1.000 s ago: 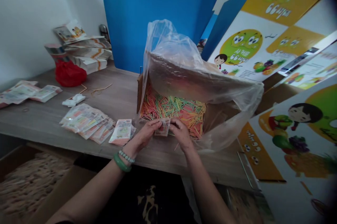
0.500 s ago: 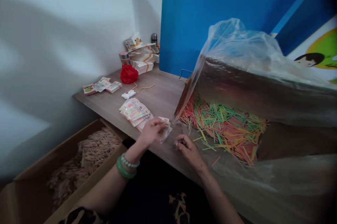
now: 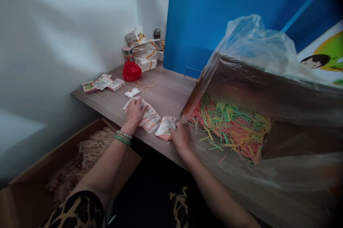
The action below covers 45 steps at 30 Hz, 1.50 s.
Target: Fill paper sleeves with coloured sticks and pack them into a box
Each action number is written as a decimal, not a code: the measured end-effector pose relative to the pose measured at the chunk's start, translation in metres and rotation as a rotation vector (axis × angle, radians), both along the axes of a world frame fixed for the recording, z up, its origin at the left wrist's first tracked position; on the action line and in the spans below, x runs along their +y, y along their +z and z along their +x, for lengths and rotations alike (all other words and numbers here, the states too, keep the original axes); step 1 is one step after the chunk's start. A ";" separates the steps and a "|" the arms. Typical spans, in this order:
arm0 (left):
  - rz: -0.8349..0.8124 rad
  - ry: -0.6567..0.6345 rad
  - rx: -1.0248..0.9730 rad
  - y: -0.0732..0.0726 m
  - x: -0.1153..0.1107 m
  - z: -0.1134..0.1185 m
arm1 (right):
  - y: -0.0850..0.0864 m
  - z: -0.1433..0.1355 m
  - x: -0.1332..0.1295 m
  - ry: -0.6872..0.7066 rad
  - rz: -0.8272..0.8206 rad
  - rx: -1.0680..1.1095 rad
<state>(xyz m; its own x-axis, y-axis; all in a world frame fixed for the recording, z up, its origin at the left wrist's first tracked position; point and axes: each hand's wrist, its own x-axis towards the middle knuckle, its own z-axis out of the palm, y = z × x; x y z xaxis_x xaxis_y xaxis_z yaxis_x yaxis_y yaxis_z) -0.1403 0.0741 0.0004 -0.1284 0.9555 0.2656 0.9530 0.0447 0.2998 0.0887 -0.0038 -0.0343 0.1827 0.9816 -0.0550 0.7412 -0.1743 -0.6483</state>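
Note:
My left hand (image 3: 135, 111) rests on a fanned row of small printed paper packets (image 3: 150, 118), its fingers spread over the far end. Close to the table's front edge, my right hand (image 3: 181, 136) pinches the right side of one packet (image 3: 166, 127), white with orange and green print. That packet lies apart from the row, its lower edge over the table edge. Right of this hand, a box lined with clear plastic (image 3: 248, 74) lies open toward me. Thin coloured sticks (image 3: 230, 122), green, orange, red and yellow, fill its bottom and spill onto the plastic.
A cardboard box (image 3: 56, 158) full of bundled packets stands below the table (image 3: 171, 94) at left. Stacked packets (image 3: 103, 83), a white crumpled piece (image 3: 132, 92), a red bag (image 3: 132, 71) and white cartons (image 3: 147, 55) sit toward the wall. A blue panel (image 3: 193, 21) rises behind.
My left hand has moved left and away from me, from the near packets to the row's far end. My right hand has shifted left and now grips a packet.

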 end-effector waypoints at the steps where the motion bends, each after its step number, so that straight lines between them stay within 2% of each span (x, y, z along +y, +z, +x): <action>1: 0.021 -0.002 -0.033 -0.002 0.002 -0.004 | -0.005 0.002 -0.001 -0.018 0.027 0.030; 3: 0.086 -0.007 -0.097 -0.002 0.003 -0.011 | -0.010 0.003 -0.004 -0.032 0.098 0.067; 6: 0.236 -0.010 -0.171 0.007 -0.006 -0.016 | -0.008 0.003 -0.009 -0.032 0.171 0.073; 8: 0.327 -0.027 -0.240 0.016 -0.023 -0.008 | -0.003 0.001 -0.011 -0.030 0.189 0.058; 10: 0.334 -0.087 -0.365 0.021 -0.048 0.008 | 0.003 0.001 -0.012 -0.049 0.206 0.065; 12: 0.211 -0.173 -0.551 0.022 -0.073 0.031 | 0.006 0.005 -0.013 -0.088 0.203 0.136; 15: -0.062 -0.231 -0.871 0.015 -0.098 0.067 | 0.008 0.015 -0.019 -0.103 0.177 0.416; 19: -0.374 -0.268 -1.230 0.009 -0.109 0.119 | 0.012 0.033 -0.043 0.005 0.085 0.758; 22: -0.471 -0.332 -1.363 0.013 -0.113 0.151 | 0.020 0.059 -0.068 0.097 0.062 0.710; 24: -0.451 -0.409 -1.313 0.014 -0.117 0.166 | 0.025 0.089 -0.085 0.155 0.070 0.533; 27: -0.389 -0.677 -1.007 0.008 -0.124 0.186 | 0.028 0.146 -0.107 0.196 0.129 0.108; 30: -0.292 -1.014 -0.650 -0.011 -0.129 0.209 | 0.027 0.192 -0.120 0.216 0.093 -0.327; 32: -0.226 -1.140 -0.464 -0.027 -0.130 0.223 | 0.026 0.208 -0.121 0.267 0.055 -0.491; 35: -0.157 -1.182 -0.277 -0.046 -0.127 0.234 | 0.026 0.214 -0.116 0.320 0.042 -0.586; 37: -0.141 -1.199 -0.232 -0.052 -0.124 0.232 | 0.026 0.215 -0.112 0.328 0.039 -0.587; 41: -0.152 -1.220 -0.257 -0.052 -0.123 0.226 | 0.024 0.222 -0.111 0.332 0.060 -0.537; 45: -0.171 -1.204 -0.245 -0.052 -0.124 0.226 | 0.020 0.228 -0.114 0.402 0.059 -0.529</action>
<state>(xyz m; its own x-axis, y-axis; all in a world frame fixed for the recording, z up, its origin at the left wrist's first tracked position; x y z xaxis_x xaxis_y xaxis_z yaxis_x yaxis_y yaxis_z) 0.0859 -0.0498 -0.0514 0.8257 0.5199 0.2190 0.3343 -0.7636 0.5524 0.3162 -0.1178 -0.0146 -0.2104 0.9776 -0.0030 0.9620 0.2065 -0.1789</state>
